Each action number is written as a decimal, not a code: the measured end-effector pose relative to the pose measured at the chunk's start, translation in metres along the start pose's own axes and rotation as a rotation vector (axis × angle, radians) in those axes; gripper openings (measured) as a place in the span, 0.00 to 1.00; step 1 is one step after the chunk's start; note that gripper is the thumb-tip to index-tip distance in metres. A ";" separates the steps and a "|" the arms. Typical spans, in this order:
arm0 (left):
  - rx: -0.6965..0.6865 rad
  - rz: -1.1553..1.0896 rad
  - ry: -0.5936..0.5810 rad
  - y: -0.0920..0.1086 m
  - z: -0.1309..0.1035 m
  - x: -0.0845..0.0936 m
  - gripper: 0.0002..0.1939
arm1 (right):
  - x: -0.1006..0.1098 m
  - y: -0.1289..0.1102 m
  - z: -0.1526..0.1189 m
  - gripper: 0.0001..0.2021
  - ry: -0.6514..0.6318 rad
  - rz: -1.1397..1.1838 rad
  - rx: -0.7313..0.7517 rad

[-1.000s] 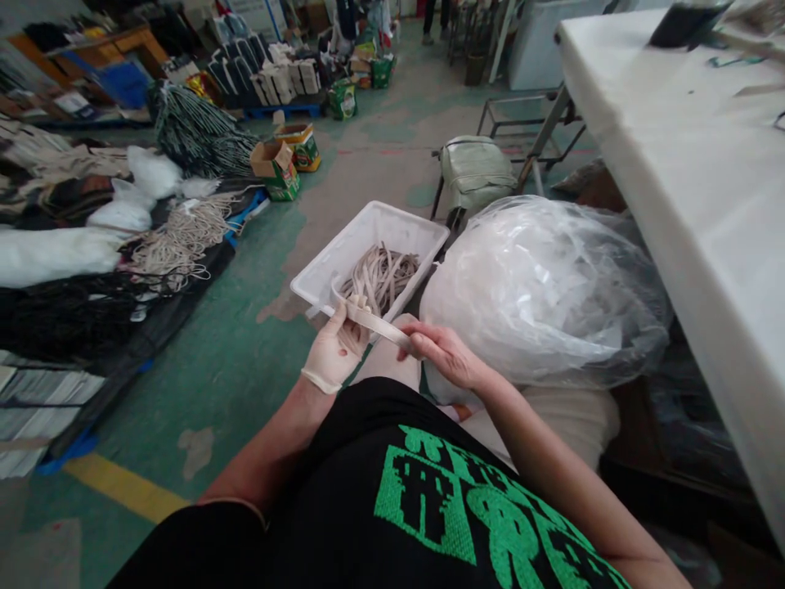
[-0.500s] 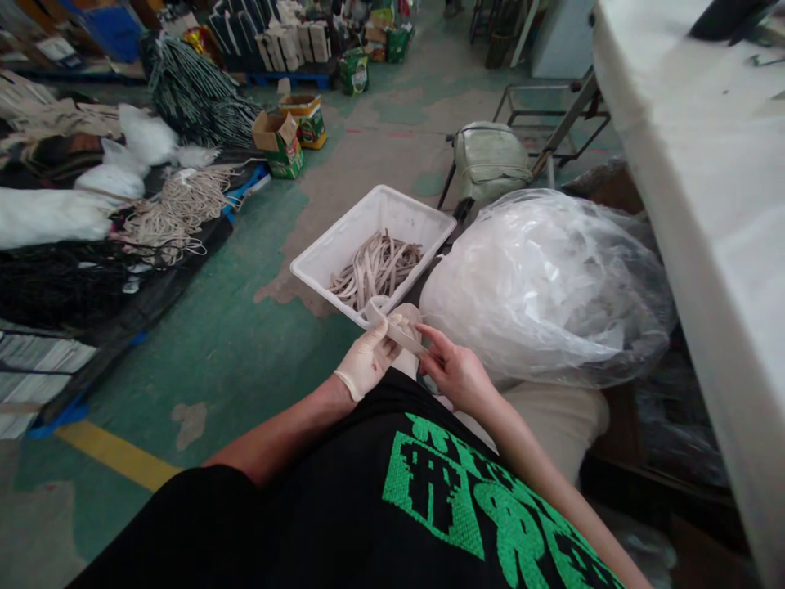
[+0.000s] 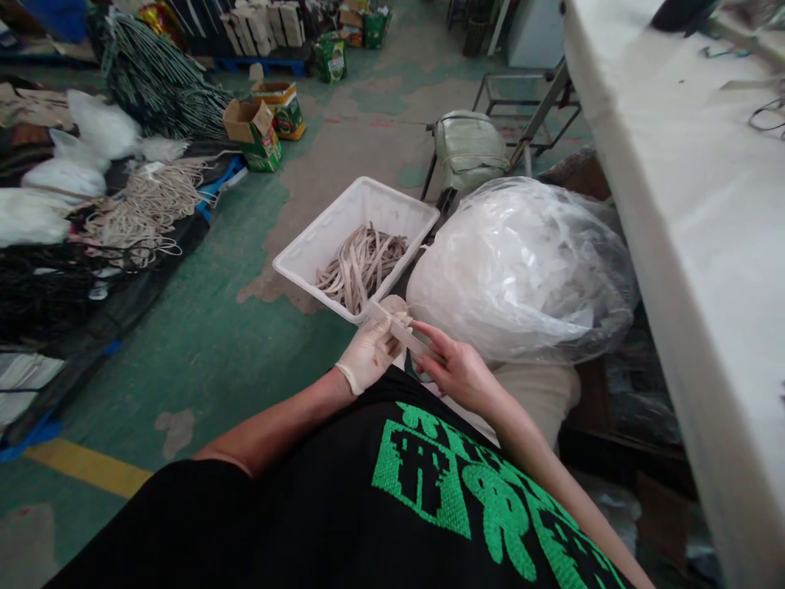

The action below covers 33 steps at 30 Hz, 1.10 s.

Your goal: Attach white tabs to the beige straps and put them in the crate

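Observation:
My left hand (image 3: 370,352), in a pale thin glove, is closed around a flat whitish strap (image 3: 401,331) just above my lap. Bare, my right hand (image 3: 452,364) pinches the same strap further along, toward its lower right end. The strap runs slanting between the two hands, and its upper end sticks out past my left fingers, close to the bin's near edge. In front of my hands stands a white plastic bin (image 3: 312,237) with a tangled heap of beige straps (image 3: 359,266) inside.
A big clear plastic bag (image 3: 521,270) of white material sits right of the bin. Behind it is a wrapped green bundle (image 3: 469,147). A white-covered table (image 3: 668,164) edges the right. Cords (image 3: 150,209) and bags lie on a pallet at left; cardboard boxes (image 3: 254,135) stand beyond.
The strap's far end, looped above my left hand before, now lies straighter. Both hands keep hold of it. The whole view has shifted slightly, so the surroundings appear further left.

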<state>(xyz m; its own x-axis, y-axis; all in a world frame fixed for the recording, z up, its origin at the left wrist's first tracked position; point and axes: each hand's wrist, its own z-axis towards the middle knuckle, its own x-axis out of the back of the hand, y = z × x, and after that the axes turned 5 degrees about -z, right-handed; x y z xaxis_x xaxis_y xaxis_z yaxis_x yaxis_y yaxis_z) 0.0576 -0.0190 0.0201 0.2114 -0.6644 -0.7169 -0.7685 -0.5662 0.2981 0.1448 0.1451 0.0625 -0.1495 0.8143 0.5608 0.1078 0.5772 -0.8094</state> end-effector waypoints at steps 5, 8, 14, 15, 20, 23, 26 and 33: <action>-0.013 -0.032 0.022 0.004 0.003 -0.001 0.10 | 0.023 0.006 -0.036 0.22 0.109 -0.004 -0.059; 0.096 0.012 -0.039 -0.013 0.000 -0.007 0.09 | 0.013 0.012 -0.027 0.21 0.153 -0.089 -0.065; 0.112 0.072 -0.034 -0.017 -0.004 -0.017 0.10 | 0.011 0.017 -0.031 0.12 0.001 0.382 -0.049; 0.109 0.066 -0.026 -0.013 -0.004 -0.017 0.11 | 0.019 0.015 -0.040 0.11 -0.014 0.435 -0.018; 0.132 0.016 -0.020 -0.004 -0.004 -0.019 0.13 | 0.051 -0.010 -0.088 0.23 0.023 0.516 0.276; 0.173 0.027 -0.038 -0.006 -0.005 -0.020 0.13 | 0.051 -0.022 -0.100 0.18 0.237 0.303 0.352; 0.207 0.059 -0.062 -0.010 -0.008 -0.023 0.13 | 0.047 -0.025 -0.098 0.15 0.512 -0.053 0.410; 0.306 0.160 -0.084 -0.024 -0.019 -0.033 0.10 | 0.029 0.005 -0.047 0.10 0.510 -0.257 0.540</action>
<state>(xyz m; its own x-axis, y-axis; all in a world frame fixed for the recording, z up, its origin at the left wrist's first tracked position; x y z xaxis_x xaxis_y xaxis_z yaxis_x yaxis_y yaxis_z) 0.0804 0.0073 0.0485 0.0336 -0.6833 -0.7294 -0.9360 -0.2773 0.2166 0.1868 0.1746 0.0828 0.3785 0.6620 0.6469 -0.3815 0.7484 -0.5426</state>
